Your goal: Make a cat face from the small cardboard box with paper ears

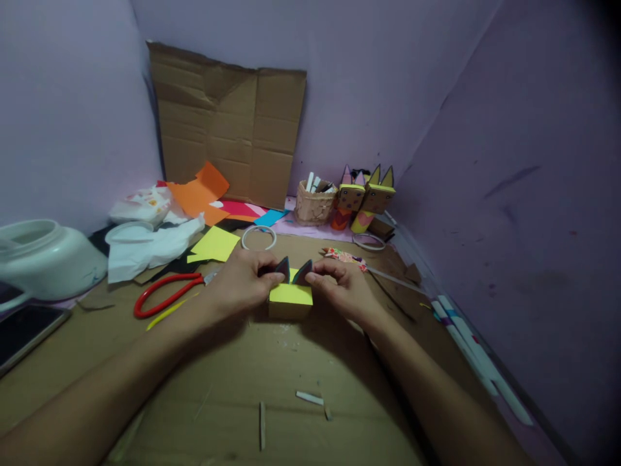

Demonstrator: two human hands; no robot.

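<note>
A small cardboard box (291, 304) with a yellow top is on the cardboard-covered table, between my two hands. My left hand (250, 278) pinches a dark pointed ear piece (283, 268) at the left of the box top. On the other side, my right hand (342, 285) pinches a second dark ear piece (303, 272). Both ears stand upright against the yellow surface; whether they are stuck to it cannot be seen. Part of the yellow paper shows between them.
Red-handled scissors (167, 294) and a yellow tool (169, 313) lie left, near a phone (29, 333). Behind are coloured papers (213, 244), white tape rings (259, 238), a marker basket (314, 204) and two eared cardboard figures (378, 197). Markers (480, 356) lie right; scraps (309, 397) lie in front.
</note>
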